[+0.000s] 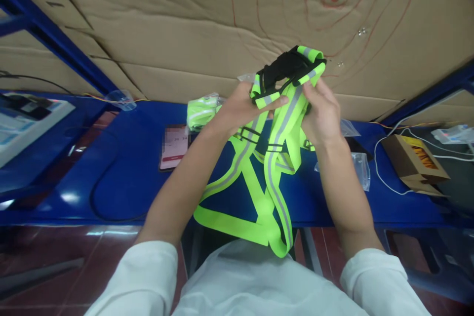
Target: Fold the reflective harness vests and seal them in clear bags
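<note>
A neon-green reflective harness (279, 131) with grey stripes hangs between my two hands above the blue table. Its black buckle (287, 66) and a folded section of strap are at the top. My left hand (244, 106) closes on the strap left of the buckle, its index finger stretched along the webbing. On the other side, my right hand (324, 111) pinches the strap with thumb and fingers. Black sliders show partway down the straps. The lower loops dangle past the table's near edge, close to my body.
A folded green bundle in plastic (202, 112) and a phone (175, 147) lie on the blue table (126, 158). Clear plastic bags (360, 170) and an opened cardboard box (416, 163) are to the right. Behind stands a cardboard wall (177, 24) with red lines.
</note>
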### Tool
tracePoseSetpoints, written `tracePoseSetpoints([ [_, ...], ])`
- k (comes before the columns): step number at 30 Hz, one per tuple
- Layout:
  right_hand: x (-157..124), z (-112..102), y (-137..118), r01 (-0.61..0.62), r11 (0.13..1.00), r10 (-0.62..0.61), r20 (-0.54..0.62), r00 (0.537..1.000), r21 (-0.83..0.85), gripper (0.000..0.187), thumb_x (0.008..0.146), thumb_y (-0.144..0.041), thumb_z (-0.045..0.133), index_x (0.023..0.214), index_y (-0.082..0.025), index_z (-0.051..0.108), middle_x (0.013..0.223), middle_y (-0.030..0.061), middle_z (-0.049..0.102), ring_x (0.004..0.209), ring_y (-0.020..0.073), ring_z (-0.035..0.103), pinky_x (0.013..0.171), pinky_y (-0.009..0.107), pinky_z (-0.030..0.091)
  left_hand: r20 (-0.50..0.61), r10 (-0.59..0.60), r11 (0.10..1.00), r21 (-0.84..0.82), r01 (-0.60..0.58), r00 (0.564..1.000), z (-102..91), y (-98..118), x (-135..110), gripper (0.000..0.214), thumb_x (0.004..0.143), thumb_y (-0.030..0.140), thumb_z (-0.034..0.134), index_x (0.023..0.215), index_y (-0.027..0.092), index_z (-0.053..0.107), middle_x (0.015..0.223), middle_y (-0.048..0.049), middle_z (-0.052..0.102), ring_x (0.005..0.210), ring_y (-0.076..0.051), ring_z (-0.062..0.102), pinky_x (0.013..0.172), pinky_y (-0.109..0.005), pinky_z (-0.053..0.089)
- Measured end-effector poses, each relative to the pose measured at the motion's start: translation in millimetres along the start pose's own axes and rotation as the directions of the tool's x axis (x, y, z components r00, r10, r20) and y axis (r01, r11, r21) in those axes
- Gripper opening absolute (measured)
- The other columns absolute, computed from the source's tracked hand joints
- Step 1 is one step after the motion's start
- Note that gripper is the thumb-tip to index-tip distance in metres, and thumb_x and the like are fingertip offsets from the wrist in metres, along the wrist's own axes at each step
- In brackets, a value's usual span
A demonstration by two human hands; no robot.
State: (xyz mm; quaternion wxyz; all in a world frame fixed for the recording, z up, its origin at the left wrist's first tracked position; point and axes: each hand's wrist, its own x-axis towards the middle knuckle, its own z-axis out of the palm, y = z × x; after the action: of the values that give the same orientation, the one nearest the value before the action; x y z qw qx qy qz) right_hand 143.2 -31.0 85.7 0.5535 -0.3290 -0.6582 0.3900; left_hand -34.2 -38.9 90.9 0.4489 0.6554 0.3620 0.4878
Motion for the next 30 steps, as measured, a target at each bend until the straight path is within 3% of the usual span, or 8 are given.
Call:
tracePoseSetpoints([
  [5,-0.1,6.8,7.1,0.035,0.995,-0.040,0.057,0.998,0.089,0.052,0.096,-0.071,0.053,0.127,-0.032,0.069,0.132,0.0021,0.071,0.143,0.0283,0.059,0.118,0.049,0.053,-0.035,0.069,0.997,-0.041,-0.071,0.997,6.8,-1.0,-2.0,0.040,0.080,0.049,0.087,0.106,0.020,0.075,0.114,-0.0059,0.075,0.127,-0.033,0.064,0.113,-0.047,0.051],
  [11,3.7,-1.2,11.3,0.201,0.962,-0.184,0.106,0.977,-0.187,0.049,0.106,-0.063,0.046,0.137,-0.031,0.067,0.144,0.0026,0.066,0.149,0.0246,0.053,0.132,0.044,0.034,-0.016,0.050,0.992,-0.114,-0.052,0.999,7.2,-3.4,0.4,0.044,0.081,0.033,0.088,0.120,0.020,0.073,0.123,-0.0077,0.075,0.135,-0.033,0.062,0.118,-0.048,0.049],
  [13,6.7,-8.6,7.4,0.325,0.902,-0.301,0.127,0.945,-0.284,0.051,0.102,-0.060,0.056,0.146,-0.035,0.059,0.160,0.0021,0.052,0.158,0.0253,0.040,0.134,0.043,0.029,-0.025,0.020,0.995,-0.101,-0.023,0.999,5.4,-4.3,0.7,0.043,0.078,0.027,0.090,0.117,0.019,0.074,0.121,-0.0086,0.075,0.132,-0.034,0.064,0.116,-0.049,0.051],
  [15,8.8,-18.4,0.9,0.403,0.855,-0.372,0.157,0.915,-0.325,0.063,0.093,-0.058,0.073,0.150,-0.039,0.055,0.166,0.0022,0.047,0.158,0.0283,0.039,0.132,0.044,0.033,-0.006,-0.011,0.997,-0.074,0.010,1.000,2.5,-5.0,-0.9,0.044,0.076,0.025,0.090,0.116,0.019,0.074,0.121,-0.0079,0.075,0.131,-0.033,0.064,0.116,-0.049,0.051],
  [19,6.2,-36.9,-17.3,0.385,0.819,-0.283,0.284,0.916,-0.426,0.052,0.084,-0.053,0.084,0.132,-0.036,0.072,0.136,0.0039,0.072,0.134,0.0333,0.063,0.124,0.054,0.044,0.042,-0.062,0.998,-0.002,0.062,0.997,-5.6,-5.7,-5.6,0.047,0.073,0.029,0.093,0.116,0.021,0.075,0.117,-0.0042,0.076,0.125,-0.032,0.067,0.113,-0.049,0.052],
  [24,-3.0,-34.2,-30.9,0.363,0.783,-0.231,0.306,0.924,-0.505,0.037,0.087,-0.053,0.082,0.118,-0.033,0.079,0.124,0.0038,0.077,0.124,0.0325,0.068,0.116,0.053,0.050,0.124,-0.143,0.990,0.005,0.143,0.982,-7.8,-7.6,-3.2,0.043,0.066,0.030,0.095,0.104,0.021,0.077,0.109,-0.0033,0.078,0.114,-0.029,0.071,0.107,-0.046,0.055],
  [27,-4.7,-26.0,-27.8,0.300,0.798,-0.227,0.200,0.953,-0.522,0.030,0.094,-0.057,0.073,0.099,-0.029,0.080,0.102,0.0036,0.080,0.110,0.0299,0.073,0.108,0.049,0.054,0.160,-0.119,0.976,-0.165,0.145,0.980,-2.7,-9.7,-1.4,0.046,0.068,0.031,0.095,0.109,0.020,0.077,0.116,-0.0057,0.078,0.114,-0.029,0.073,0.105,-0.045,0.058],
  [30,-1.9,-25.0,-21.6,0.195,0.853,-0.214,0.016,0.977,-0.483,0.048,0.094,-0.064,0.068,0.067,-0.025,0.067,0.067,0.0011,0.066,0.085,0.0251,0.072,0.091,0.044,0.059,0.245,-0.180,0.933,-0.265,0.244,0.953,4.5,-14.5,-1.8,0.050,0.071,0.034,0.095,0.115,0.019,0.076,0.118,-0.0100,0.079,0.107,-0.029,0.076,0.097,-0.044,0.062],
])
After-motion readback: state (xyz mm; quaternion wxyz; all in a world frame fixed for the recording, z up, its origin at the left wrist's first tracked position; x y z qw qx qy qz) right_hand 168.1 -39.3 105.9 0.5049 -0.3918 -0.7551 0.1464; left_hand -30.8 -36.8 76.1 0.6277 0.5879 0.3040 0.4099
